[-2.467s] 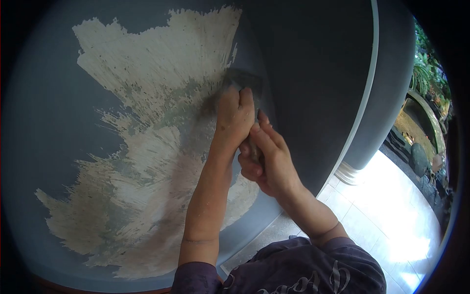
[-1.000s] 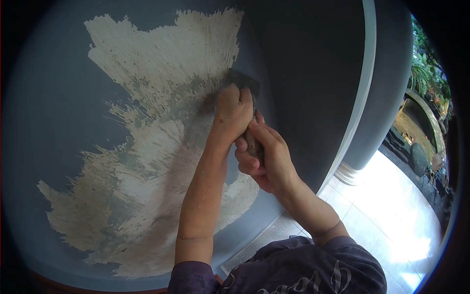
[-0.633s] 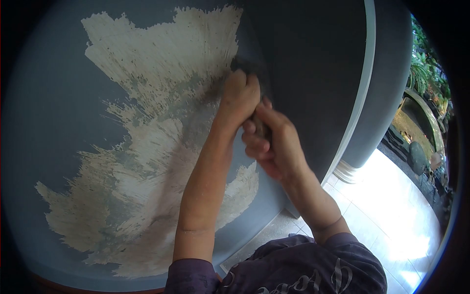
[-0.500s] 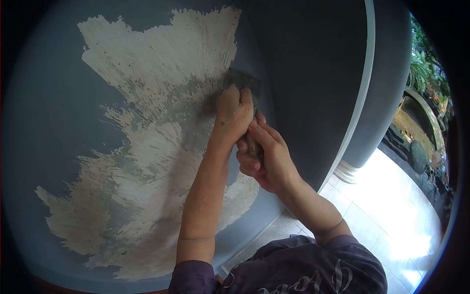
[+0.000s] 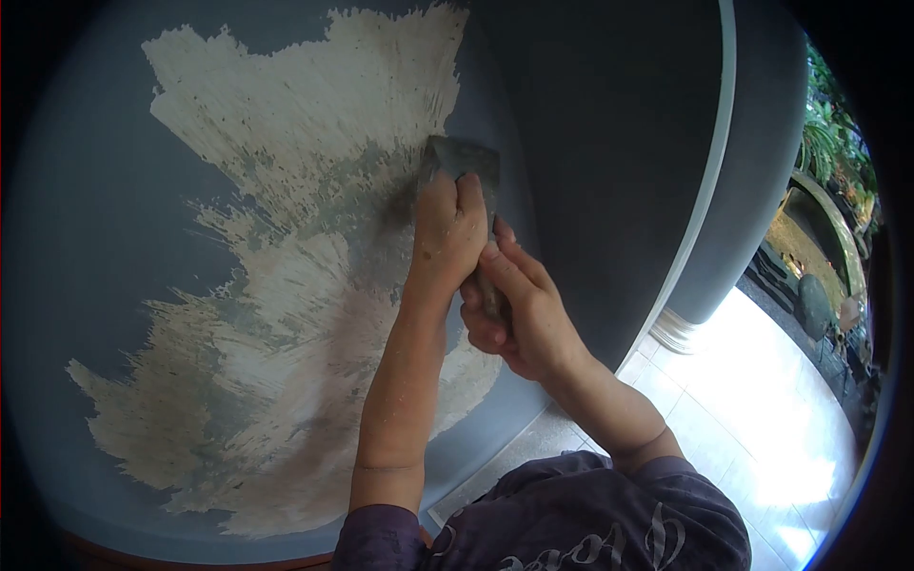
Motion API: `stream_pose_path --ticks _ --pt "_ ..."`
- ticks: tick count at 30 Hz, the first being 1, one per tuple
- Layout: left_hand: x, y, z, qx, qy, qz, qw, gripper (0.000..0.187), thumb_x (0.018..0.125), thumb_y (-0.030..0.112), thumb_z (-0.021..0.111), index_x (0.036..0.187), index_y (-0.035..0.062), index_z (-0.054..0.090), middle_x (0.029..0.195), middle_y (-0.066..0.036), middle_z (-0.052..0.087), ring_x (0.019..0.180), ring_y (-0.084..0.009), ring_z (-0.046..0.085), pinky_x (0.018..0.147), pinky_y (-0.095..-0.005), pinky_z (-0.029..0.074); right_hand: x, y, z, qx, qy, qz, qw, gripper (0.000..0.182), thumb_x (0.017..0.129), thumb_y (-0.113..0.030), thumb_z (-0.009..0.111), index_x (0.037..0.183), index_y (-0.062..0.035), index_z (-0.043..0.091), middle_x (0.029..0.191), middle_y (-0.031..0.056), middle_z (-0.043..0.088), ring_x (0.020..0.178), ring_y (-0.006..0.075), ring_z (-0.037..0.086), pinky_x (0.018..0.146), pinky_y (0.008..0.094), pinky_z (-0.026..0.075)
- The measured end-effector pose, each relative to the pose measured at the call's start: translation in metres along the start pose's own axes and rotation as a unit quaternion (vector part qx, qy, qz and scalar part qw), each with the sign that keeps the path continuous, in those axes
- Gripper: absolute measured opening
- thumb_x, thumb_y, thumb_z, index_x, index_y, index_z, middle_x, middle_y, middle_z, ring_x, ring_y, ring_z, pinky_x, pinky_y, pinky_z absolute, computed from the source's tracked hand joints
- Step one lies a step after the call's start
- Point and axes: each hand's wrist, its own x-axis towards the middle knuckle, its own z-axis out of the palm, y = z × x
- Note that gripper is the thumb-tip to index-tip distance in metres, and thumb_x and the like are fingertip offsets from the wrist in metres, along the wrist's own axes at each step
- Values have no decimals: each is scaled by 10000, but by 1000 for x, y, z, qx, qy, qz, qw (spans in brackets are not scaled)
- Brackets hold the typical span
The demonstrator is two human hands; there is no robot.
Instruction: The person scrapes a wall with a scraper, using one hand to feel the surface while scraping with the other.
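Scraper likely light, stiff; best held by handle, gripped in closed right hand. Neck apparently clasped by curled left hand.

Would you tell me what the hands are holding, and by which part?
A scraper: the right hand grips its handle, the left hand holds near the blade.

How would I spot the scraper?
On the blue-grey wall, find the big ragged pale patch. By its right edge, the left hand and right hand hold the scraper: a flat, dark blade above them, set apart from the jagged patch by its straight edges.
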Motion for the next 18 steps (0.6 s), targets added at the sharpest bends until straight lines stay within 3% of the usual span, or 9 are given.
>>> stream_pose_path --ticks 5,8,11,14,18 --pt "6 25 4 101 24 73 992 323 928 232 481 805 -67 481 704 -156 512 658 -208 471 647 -380 425 7 -23 4 15 -1 -19 1000 231 1002 -251 430 1060 -29 459 755 45 490 432 60 362 344 194 240" --pt "10 12 4 84 13 133 987 331 928 234 481 806 -73 486 712 -158 515 652 -202 461 640 -382 420 7 -19 0 19 -5 -15 1000 238 1003 -255 423 1058 -26 460 762 48 487 431 63 363 342 199 238" --pt "11 -18 -1 144 12 137 980 357 932 260 477 824 -79 494 730 -157 527 692 -208 484 654 -384 429 -3 -1 -5 19 8 12 1000 239 1005 -269 420 1016 -34 459 763 47 492 426 71 359 356 202 250" --pt "26 -38 1 87 -10 132 987 381 957 188 405 726 -102 490 588 -206 546 548 -284 616 522 -390 476 0 7 -14 22 -22 7 999 234 1004 -274 425 1007 -42 457 760 45 493 428 69 359 368 202 258" --pt "3 -2 4 132 33 138 981 385 955 186 411 712 -102 489 592 -196 540 520 -235 561 499 -379 444 0 -5 -5 33 0 10 999 214 1002 -265 427 1019 -53 455 758 42 492 431 62 350 370 204 251"
